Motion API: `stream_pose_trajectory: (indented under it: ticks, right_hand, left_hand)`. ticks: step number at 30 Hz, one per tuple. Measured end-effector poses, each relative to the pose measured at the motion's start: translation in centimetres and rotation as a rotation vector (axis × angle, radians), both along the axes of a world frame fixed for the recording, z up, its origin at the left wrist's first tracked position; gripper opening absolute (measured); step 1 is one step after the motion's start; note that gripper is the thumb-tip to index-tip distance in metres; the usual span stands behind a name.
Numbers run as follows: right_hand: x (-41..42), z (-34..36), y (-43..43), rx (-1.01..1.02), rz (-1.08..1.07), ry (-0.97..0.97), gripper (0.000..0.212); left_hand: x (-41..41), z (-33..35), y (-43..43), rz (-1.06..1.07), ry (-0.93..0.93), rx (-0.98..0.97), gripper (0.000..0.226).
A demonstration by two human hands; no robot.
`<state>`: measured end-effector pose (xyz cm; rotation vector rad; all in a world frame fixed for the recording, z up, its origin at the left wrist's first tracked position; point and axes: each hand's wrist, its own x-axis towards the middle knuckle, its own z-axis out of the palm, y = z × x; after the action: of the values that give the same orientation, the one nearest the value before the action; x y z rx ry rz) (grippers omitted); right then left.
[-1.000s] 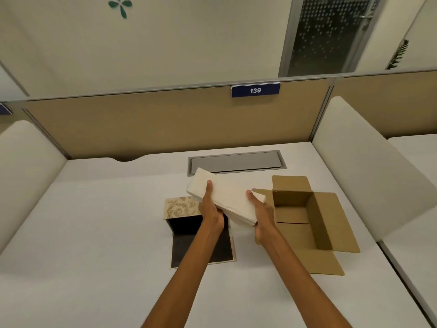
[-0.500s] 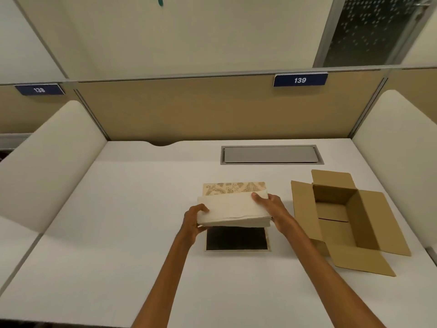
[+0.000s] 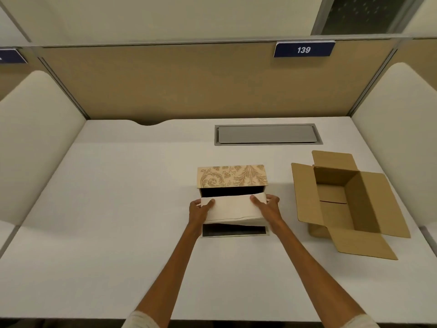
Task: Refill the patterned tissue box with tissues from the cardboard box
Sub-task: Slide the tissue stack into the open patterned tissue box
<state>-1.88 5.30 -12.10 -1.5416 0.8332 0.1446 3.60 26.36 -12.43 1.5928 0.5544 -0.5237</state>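
Note:
The patterned tissue box (image 3: 233,176) lies on its side in the middle of the desk, its dark opening facing me and its flap (image 3: 234,231) lying flat on the desk. A white stack of tissues (image 3: 233,208) is held level right in front of that opening. My left hand (image 3: 199,209) grips the stack's left end and my right hand (image 3: 268,207) grips its right end. The brown cardboard box (image 3: 343,200) stands open to the right, apart from my hands, and looks empty inside.
A grey cable hatch (image 3: 268,134) is set into the white desk (image 3: 106,209) behind the boxes. Tan partition panels close the back, and white padded dividers (image 3: 35,129) stand at both sides. A blue sign (image 3: 303,49) reads 139.
Both hands have carried the tissue stack left from the cardboard box, levelled it, and lowered it to the mouth of the patterned box. The camera has turned left and down.

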Motion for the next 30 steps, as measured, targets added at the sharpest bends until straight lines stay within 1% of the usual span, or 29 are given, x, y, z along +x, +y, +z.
stream_pose_trajectory:
  ticks: [7, 10, 12, 15, 18, 20, 22, 23, 25, 28, 30]
  right_hand:
    - [1.3, -1.5, 0.5, -0.026, -0.041, -0.031, 0.074]
    - [1.7, -1.7, 0.5, -0.048, -0.054, -0.045, 0.073]
    - [1.6, -1.9, 0.5, -0.085, -0.040, -0.035, 0.071]
    - [0.6, -2.0, 0.4, -0.219, 0.000, -0.038, 0.068]
    - [-1.0, -2.1, 0.2, -0.489, 0.049, -0.106, 0.066]
    - [-1.7, -1.8, 0.2, -0.672, 0.182, -0.168, 0.072]
    - [-1.5, -1.6, 0.4, -0.883, 0.425, -0.208, 0.079]
    - [-1.2, -1.5, 0.6, -0.975, 0.553, -0.207, 0.082]
    - [-0.4, -1.3, 1.2, -1.078, 0.733, -0.171, 0.091]
    - [0.5, -1.6, 1.7, -1.200, 0.894, -0.119, 0.101]
    - [0.9, -1.7, 1.7, -1.264, 0.968, -0.093, 0.104]
  left_hand:
    - [0.3, -1.3, 0.7, -0.041, -0.025, 0.061, 0.063]
    - [0.6, -1.5, 0.7, -0.121, -0.048, 0.118, 0.063]
    - [0.6, -1.5, 0.8, -0.217, -0.089, 0.184, 0.065]
    - [0.4, -1.4, 1.2, -0.392, -0.232, 0.351, 0.073]
    - [-1.2, -1.8, 2.0, -0.522, -0.481, 0.681, 0.083]
    - [-2.2, -2.2, 2.0, -0.596, -0.665, 0.837, 0.084]
    - [-2.1, -2.3, 1.5, -0.738, -0.768, 0.916, 0.091]
    - [-1.8, -2.2, 1.2, -0.831, -0.792, 0.968, 0.096]
    - [-0.8, -1.8, 0.4, -1.001, -0.825, 1.079, 0.102]
    - [0.3, -1.3, -0.4, -1.160, -0.840, 1.179, 0.098]
    - [0.8, -1.3, -0.5, -1.195, -0.823, 1.195, 0.093]
